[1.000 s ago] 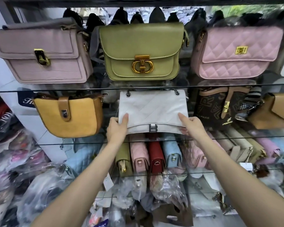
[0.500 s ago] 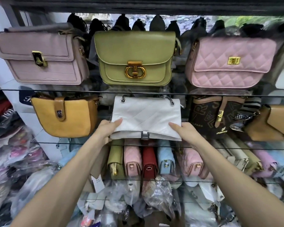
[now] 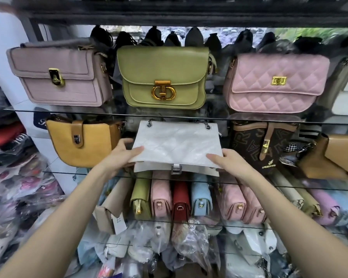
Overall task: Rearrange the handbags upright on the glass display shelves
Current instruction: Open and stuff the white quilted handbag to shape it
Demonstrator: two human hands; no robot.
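Both hands: left hand [image 3: 119, 157], right hand [image 3: 227, 159] grip white handbag [image 3: 177, 145] lower corners, near shelf edge [image 3: 109, 174].

The tan bag [image 3: 335, 155] is cut off at the right edge, and the plastic-wrapped goods [image 3: 187, 243] below blur together.

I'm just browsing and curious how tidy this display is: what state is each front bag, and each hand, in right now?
White bag: tilted, flap lifted, held at both lower corners.
Left hand: grip shut on white bag.
Right hand: grip shut on white bag.
Mauve bag: upright, clasp closed.
Green bag: upright, clasp closed.
Pink quilted bag: upright, clasp closed.
Mustard bag: upright, strap fastened.
Brown lettered bag: upright, strap fastened.
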